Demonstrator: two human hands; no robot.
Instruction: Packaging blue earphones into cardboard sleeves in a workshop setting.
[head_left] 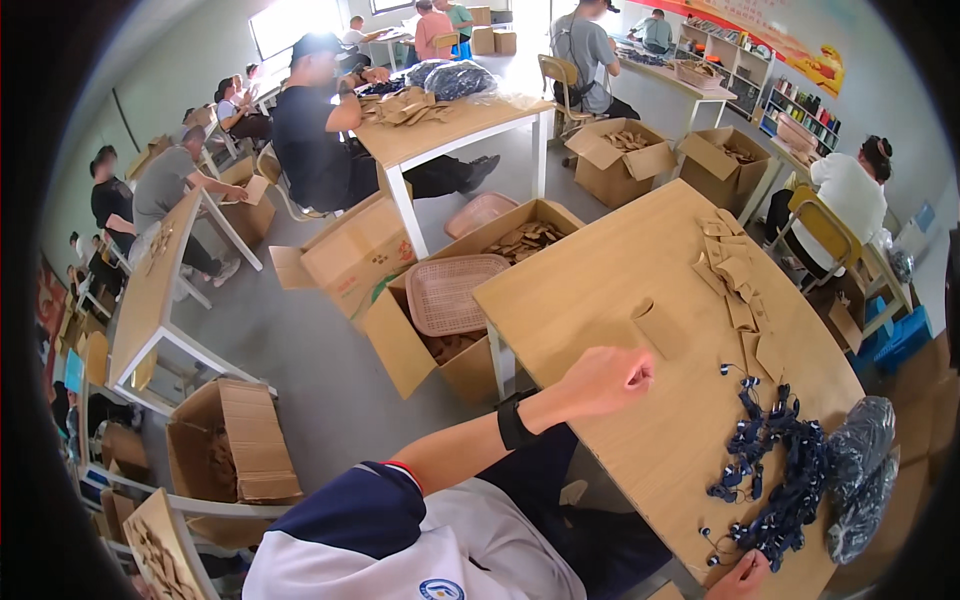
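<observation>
My left hand [610, 382] is curled into a fist above the table, a black band on its wrist; nothing shows in its fingers. Just beyond it lies a small brown paper sleeve [656, 330]. At the table's near edge my right hand [741, 577] has its fingers drawn together against the near end of a tangled pile of dark blue wired earphones [795, 470]. What those fingers grip is hidden. Several earbuds stick out on the pile's left side. A row of overlapping brown paper sleeves [735, 275] runs along the far right part of the table.
Clear plastic bags of dark items [860, 480] lie right of the earphones. Left of the table stands an open carton [470, 370] with a pink basket [455, 295] on top. More cartons [625, 160] stand on the floor. Several people work at other tables [450, 130].
</observation>
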